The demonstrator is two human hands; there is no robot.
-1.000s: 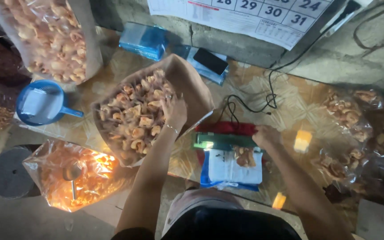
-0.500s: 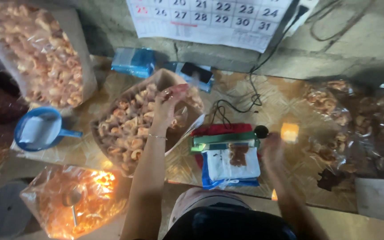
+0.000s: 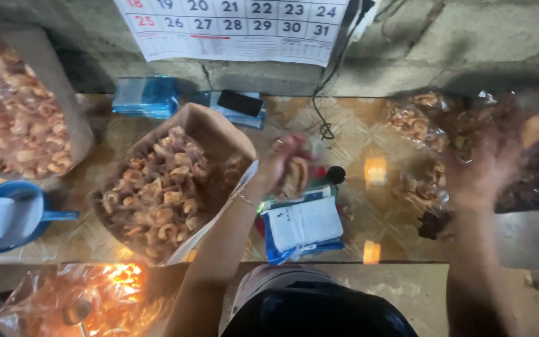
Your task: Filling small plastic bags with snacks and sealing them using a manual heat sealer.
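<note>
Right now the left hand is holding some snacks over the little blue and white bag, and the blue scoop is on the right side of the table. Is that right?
Not quite. In the head view the blue scoop sits on the left side of the table, not the right. The left hand does hold snacks over the small blue and white bag.

Rough grey concrete wall (image 3: 456, 43) — calendar (image 3: 232, 28) hung; patterned glossy tabletop (image 3: 369, 131).

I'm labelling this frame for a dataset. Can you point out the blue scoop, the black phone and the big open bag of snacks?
blue scoop (image 3: 29, 215): head view, on its rim near the handle.
black phone (image 3: 239, 103): head view, middle of its dark face.
open bag of snacks (image 3: 210, 128): head view, on its bare brown wall.
</note>
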